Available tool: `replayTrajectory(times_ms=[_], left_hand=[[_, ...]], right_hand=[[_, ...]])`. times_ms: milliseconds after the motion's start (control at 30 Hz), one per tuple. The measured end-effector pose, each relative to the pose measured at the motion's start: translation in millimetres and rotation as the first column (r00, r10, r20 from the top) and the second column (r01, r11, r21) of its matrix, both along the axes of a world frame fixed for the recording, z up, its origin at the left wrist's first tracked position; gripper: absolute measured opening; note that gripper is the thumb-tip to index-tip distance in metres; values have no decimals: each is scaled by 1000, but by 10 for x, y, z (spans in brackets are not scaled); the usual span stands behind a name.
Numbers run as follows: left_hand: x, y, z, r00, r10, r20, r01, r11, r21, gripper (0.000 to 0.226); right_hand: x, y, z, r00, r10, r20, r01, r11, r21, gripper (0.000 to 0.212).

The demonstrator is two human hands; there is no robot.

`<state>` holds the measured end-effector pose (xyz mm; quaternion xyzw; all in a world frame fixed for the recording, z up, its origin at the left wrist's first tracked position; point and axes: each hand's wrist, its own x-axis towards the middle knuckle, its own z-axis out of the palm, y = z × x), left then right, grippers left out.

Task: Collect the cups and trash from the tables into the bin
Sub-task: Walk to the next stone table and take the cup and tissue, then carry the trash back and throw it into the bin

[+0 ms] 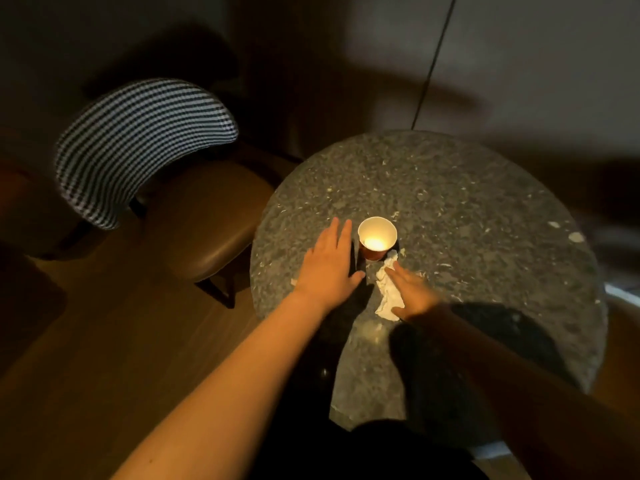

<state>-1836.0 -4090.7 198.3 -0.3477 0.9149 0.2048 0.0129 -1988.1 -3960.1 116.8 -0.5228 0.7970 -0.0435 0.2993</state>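
The round stone table (467,209) fills the right part of the view, and a chair (145,140) with a striped back stands just beside it on the left. No bin is visible, so the task seems to be at an early point here: both pieces of trash lie on the table and nothing is lifted yet.

The left hand (329,265) is flat, fingers straight and together, just beside the cup on its left; whether it touches is hard to tell. The right hand (412,289), a little blurred, lies with fingers stretched over the crumpled white napkin (388,296) and has not closed on it.

The paper cup (376,237) stands upright near the middle of the table, the napkin's far end against its base. These 2 items remain to be gripped and carried away.
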Motion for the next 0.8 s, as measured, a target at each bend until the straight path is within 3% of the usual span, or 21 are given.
replayTrajectory(times_ms=[67,167,300,433,567,733,800], left_hand=[[-187,-230,-162,996,-94,4,93,995,39,95],[-421,-484,-342,975,-224,5,223,970,94,95],[-647,-637,-509,940,-342,-4,339,930,139,96],[-817,-654,-612,907,-420,-36,420,892,167,93],[-868,-557,-529,903,-409,-129,427,886,181,85],[-983,-240,35,819,-502,-278,560,805,197,87],[-1079,3,385,754,-558,-346,634,756,163,87]], right_hand=[[20,-38,-97,997,-50,-50,46,996,-72,72],[105,-70,-108,962,-270,-36,263,956,-132,47],[245,9,-116,878,-465,-113,461,885,-58,35],[385,153,-64,716,-691,-98,683,723,-108,36],[474,320,138,603,-795,-68,771,603,-205,41],[513,617,680,345,-930,129,894,284,-347,34],[527,851,961,292,-944,155,894,212,-394,23]])
